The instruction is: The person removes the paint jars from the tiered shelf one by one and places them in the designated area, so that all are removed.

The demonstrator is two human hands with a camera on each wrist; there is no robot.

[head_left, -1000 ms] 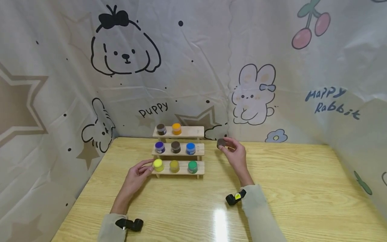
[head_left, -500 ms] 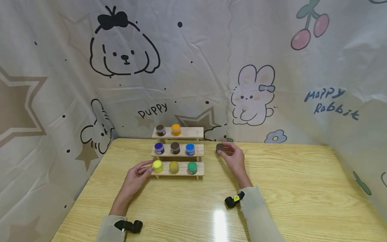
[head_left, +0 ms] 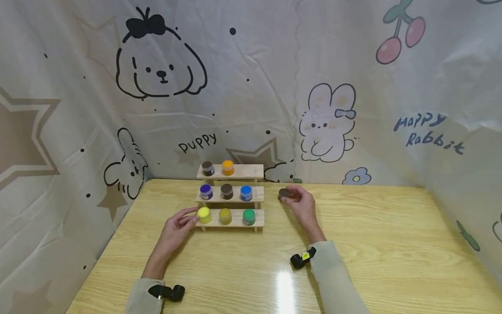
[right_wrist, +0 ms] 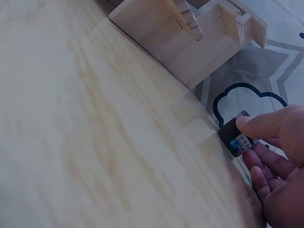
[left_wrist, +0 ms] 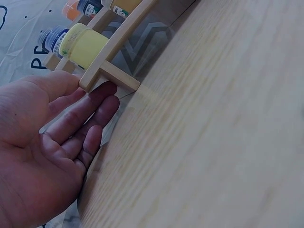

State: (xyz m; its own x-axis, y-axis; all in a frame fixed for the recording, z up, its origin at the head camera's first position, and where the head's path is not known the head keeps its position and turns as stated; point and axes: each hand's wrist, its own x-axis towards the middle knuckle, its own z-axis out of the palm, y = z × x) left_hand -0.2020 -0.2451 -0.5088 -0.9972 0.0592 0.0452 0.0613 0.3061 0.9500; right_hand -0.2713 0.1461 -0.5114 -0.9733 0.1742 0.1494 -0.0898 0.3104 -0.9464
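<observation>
Your right grip (head_left: pixel 303 208), pinching the dark jar (head_left: pixel 283 194), has shifted slightly down or toward you; the jar remains off the rack (head_left: pixel 247 169), to its right, over or on the bench (head_left: pixel 376 244), while your left grip (head_left: pixel 174 234) stays loosely spread at the rack's left end

We've got a pale printed backdrop (head_left: pixel 259 56) behind the wood-grain table (head_left: pixel 392 253), and there's our puppy face (head_left: pixel 158 85), black bow (head_left: pixel 146 27) on top, the word "PUPPY" (head_left: pixel 198 143) below! Over to the right we pick up a white rabbit (head_left: pixel 327 126), a blue flower (head_left: pixel 357 176) underneath, "Happy Rabbit" lettering (head_left: pixel 419 122) alongside, pink cherries (head_left: pixel 388 50) up high. And we spot a big brown star (head_left: pixel 19 135) at far left, a bright glare (head_left: pixel 285 292) low on the tabletop!
</observation>
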